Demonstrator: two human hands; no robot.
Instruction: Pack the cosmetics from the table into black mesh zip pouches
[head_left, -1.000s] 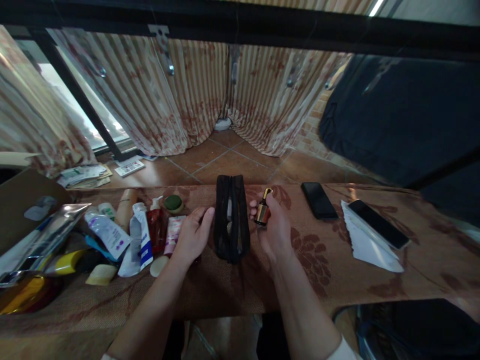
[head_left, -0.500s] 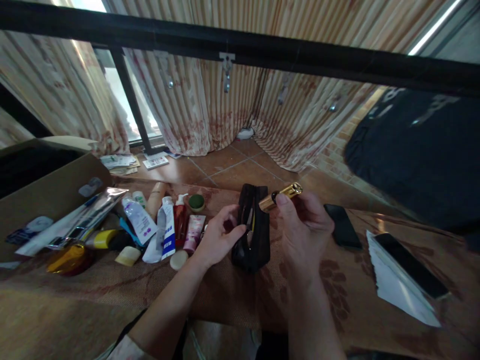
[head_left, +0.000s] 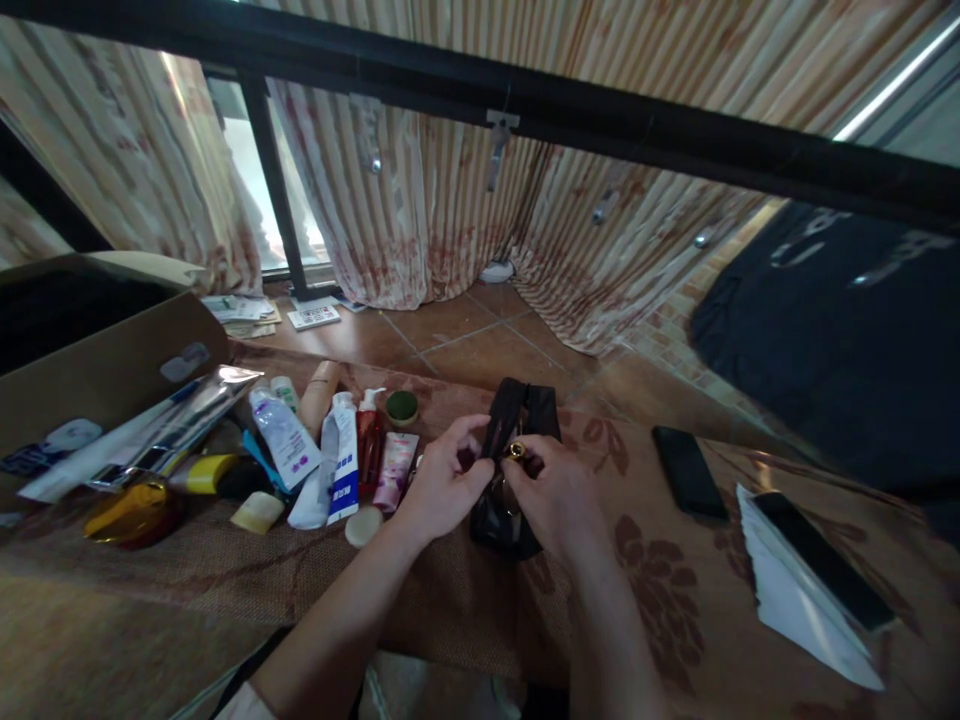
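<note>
A small black zip pouch [head_left: 510, 535] lies on the brown patterned cloth, its top unzipped. My left hand [head_left: 448, 482] pinches the pouch's left edge between thumb and fingers. In my right hand [head_left: 559, 490] is a gold lipstick tube [head_left: 516, 452], held at the pouch's mouth; most of the tube is hidden by my fingers and the pouch. Left of the pouch stand and lie a pink tube [head_left: 395, 470], a red pump bottle [head_left: 369, 440], a white and blue tube [head_left: 343, 460], a green-topped round jar [head_left: 401, 405] and a pale round lid [head_left: 364, 526].
Farther left lie a purple-white tube [head_left: 285, 440], a yellow-capped item [head_left: 206, 472] and an amber container [head_left: 131, 512], beside a cardboard box [head_left: 150, 345]. On the right are a black phone [head_left: 688, 470], a second dark phone [head_left: 821, 560] and white paper [head_left: 787, 610]. A dark rail [head_left: 600, 105] crosses above.
My right hand has moved left and down, bringing the gold lipstick tube from beside the pouch into its opening. My left hand stays on the pouch's edge. The view has shifted slightly.
</note>
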